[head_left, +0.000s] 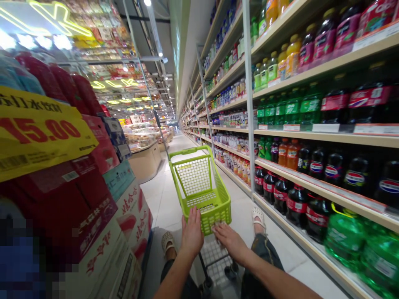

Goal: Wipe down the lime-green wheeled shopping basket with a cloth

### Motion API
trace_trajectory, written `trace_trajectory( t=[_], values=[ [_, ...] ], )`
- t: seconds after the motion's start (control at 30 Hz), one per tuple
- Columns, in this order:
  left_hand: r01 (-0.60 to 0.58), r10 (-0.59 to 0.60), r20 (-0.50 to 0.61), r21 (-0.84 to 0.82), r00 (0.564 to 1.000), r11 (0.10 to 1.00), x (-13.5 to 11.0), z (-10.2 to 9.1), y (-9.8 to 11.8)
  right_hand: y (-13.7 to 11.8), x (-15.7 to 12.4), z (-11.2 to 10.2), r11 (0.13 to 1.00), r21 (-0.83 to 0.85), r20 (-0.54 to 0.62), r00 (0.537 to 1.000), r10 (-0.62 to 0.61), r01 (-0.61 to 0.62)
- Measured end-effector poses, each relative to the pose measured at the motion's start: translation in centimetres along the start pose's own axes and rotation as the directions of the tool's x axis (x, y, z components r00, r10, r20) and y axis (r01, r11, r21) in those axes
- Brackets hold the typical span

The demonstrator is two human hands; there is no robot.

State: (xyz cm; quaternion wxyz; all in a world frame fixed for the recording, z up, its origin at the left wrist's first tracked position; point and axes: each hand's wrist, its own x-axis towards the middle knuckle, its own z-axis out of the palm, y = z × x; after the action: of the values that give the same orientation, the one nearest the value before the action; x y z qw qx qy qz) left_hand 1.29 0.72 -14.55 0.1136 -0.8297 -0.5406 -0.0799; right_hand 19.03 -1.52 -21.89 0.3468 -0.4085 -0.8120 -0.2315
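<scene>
A lime-green plastic shopping cart basket (pixel 220 199) with a grid-like front panel stands in front of me, between my feet. My left hand (pixel 192 234) touches its near left wall, with the fingers stretched upward along it. On the near right lower edge lies my right hand (pixel 230 241), fingers extended and close together. Something small and pale shows at the right fingertips, too blurred to name. Beneath the basket are the cart's grey lower rack (pixel 218 263) and dark wheels, partly hidden by my arms and legs.
Drink shelves (pixel 311 135) line the right side, with large green bottles (pixel 346 234) on the lowest level. Stacked cartons (pixel 124 211) and a yellow price sign (pixel 46 131) stand close on the left. A tiled aisle (pixel 182 141) runs ahead past a wooden display counter (pixel 144 164).
</scene>
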Motion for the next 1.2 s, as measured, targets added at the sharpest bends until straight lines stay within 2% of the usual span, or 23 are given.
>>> trace_trajectory(
  t=[0.07,0.17,0.27,0.37,0.43,0.5,0.57,0.63,0.73,0.83,0.9,0.97,1.03,1.13,1.2],
  values=[
    [0.003,-0.003,0.054,-0.006,0.999,1.000,0.4,0.1,0.1,-0.3,1.3,-0.7,1.000,0.004,-0.046,0.999,0.026,-0.026],
    [0.028,-0.028,0.082,-0.004,0.996,1.000,0.4,0.2,0.0,-1.1,5.2,-1.2,0.995,0.001,-0.120,0.988,0.099,-0.100],
    [0.034,-0.034,0.093,0.005,0.995,0.999,0.0,0.1,-0.4,-0.6,7.0,-0.5,0.995,-0.012,-0.098,0.990,0.098,-0.100],
    [-0.004,0.005,0.098,-0.009,0.995,1.000,-0.4,0.3,-0.8,2.2,5.3,-0.3,0.986,-0.045,-0.071,0.985,0.159,-0.162],
    [0.000,0.003,0.088,-0.025,0.996,1.000,-0.6,0.5,-0.7,4.4,3.7,-0.8,0.956,-0.071,-0.107,0.955,0.276,-0.285],
    [0.023,-0.020,0.072,-0.039,0.997,0.999,-0.8,0.7,-0.3,5.4,2.9,-1.4,0.928,-0.068,-0.146,0.924,0.353,-0.366],
    [0.027,-0.024,0.064,-0.049,0.998,0.998,-1.1,0.7,0.3,4.2,3.4,-1.1,0.942,-0.029,-0.141,0.935,0.326,-0.333],
    [0.003,0.001,0.064,-0.065,0.998,0.998,-1.4,0.5,0.6,1.7,4.3,-0.1,0.974,0.018,-0.116,0.967,0.228,-0.227],
    [-0.045,0.050,0.049,-0.100,0.998,0.994,-1.5,-0.4,-0.1,-0.7,5.2,1.0,0.992,0.035,-0.086,0.989,0.124,-0.121],
    [-0.073,0.076,0.025,-0.119,0.997,0.990,-1.2,-1.4,-1.6,1.9,4.1,-0.3,0.987,0.002,-0.092,0.982,0.163,-0.163],
    [-0.069,0.074,0.045,-0.116,0.996,0.991,-0.8,-1.7,-2.3,4.6,3.1,-1.8,0.964,-0.033,-0.148,0.955,0.258,-0.265],
    [-0.030,0.037,0.071,-0.103,0.997,0.994,-0.6,-1.6,-2.4,5.8,2.4,-2.6,0.937,-0.050,-0.186,0.925,0.331,-0.345],
    [0.024,-0.017,0.077,-0.082,0.997,0.996,-0.6,-1.3,-2.0,4.5,2.6,-2.0,0.944,-0.038,-0.168,0.933,0.319,-0.329],
    [0.039,-0.035,0.073,-0.050,0.997,0.998,-0.9,-0.8,-1.5,0.3,3.7,0.0,0.983,0.020,-0.108,0.977,0.184,-0.183],
    [0.026,-0.023,0.072,-0.041,0.997,0.999,-1.2,-0.6,-1.7,-1.1,4.4,0.7,0.992,0.047,-0.094,0.989,0.118,-0.114]
  ],
)
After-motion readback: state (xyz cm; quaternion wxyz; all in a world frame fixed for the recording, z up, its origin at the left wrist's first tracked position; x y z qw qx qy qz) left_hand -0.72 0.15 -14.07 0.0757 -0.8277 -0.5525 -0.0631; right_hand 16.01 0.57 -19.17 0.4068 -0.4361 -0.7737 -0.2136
